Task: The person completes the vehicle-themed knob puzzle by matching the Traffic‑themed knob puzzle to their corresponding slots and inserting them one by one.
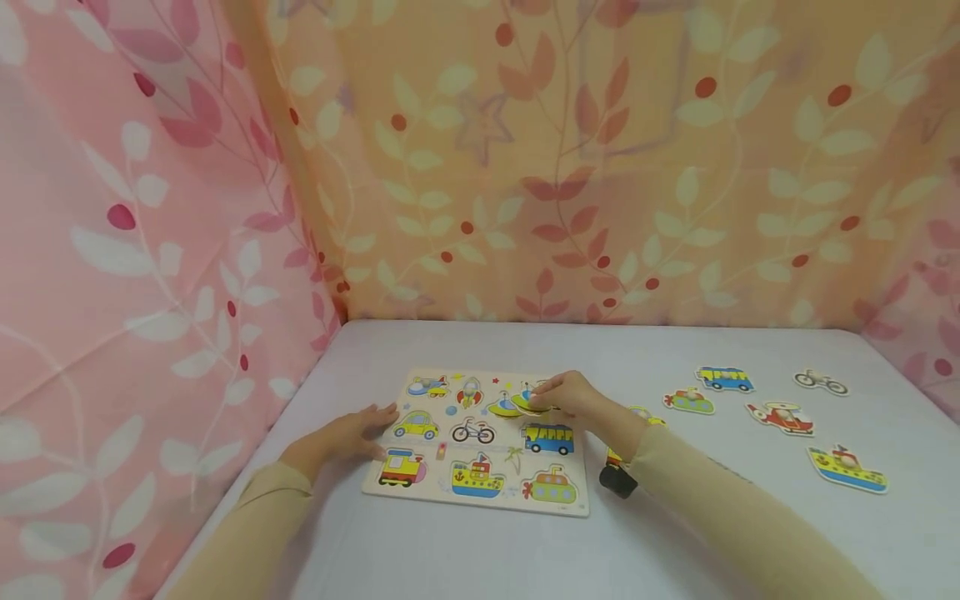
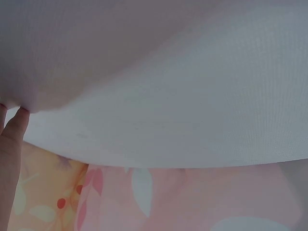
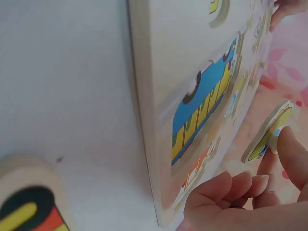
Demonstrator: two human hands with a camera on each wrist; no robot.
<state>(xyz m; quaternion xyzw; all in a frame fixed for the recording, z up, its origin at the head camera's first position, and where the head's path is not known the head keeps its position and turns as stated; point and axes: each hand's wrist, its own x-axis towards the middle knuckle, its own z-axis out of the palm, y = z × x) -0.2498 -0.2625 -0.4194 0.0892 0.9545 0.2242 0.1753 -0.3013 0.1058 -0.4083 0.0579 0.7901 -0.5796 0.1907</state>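
A flat puzzle board (image 1: 438, 479) with vehicle pictures lies on the table in front of me. My right hand (image 1: 577, 396) pinches a flying saucer piece (image 1: 529, 405) between thumb and finger above the board's upper right part, beside the printed saucer (image 1: 502, 405). The right wrist view shows the saucer piece (image 3: 270, 131) tilted and off the board. My left hand (image 1: 345, 437) rests at the board's left edge, fingers loosely extended by the car (image 1: 416, 425) and train pictures (image 1: 401, 468). Only a few of its fingers (image 2: 17, 126) enter the left wrist view.
To the right lie loose pieces: a bus (image 1: 724, 379), a submarine (image 1: 688, 402), a bicycle (image 1: 821, 382), a helicopter (image 1: 782, 417) and a ship (image 1: 847, 468). My right forearm partly hides two more pieces (image 1: 617, 477). Patterned curtains (image 1: 600, 167) border the white table (image 1: 420, 554).
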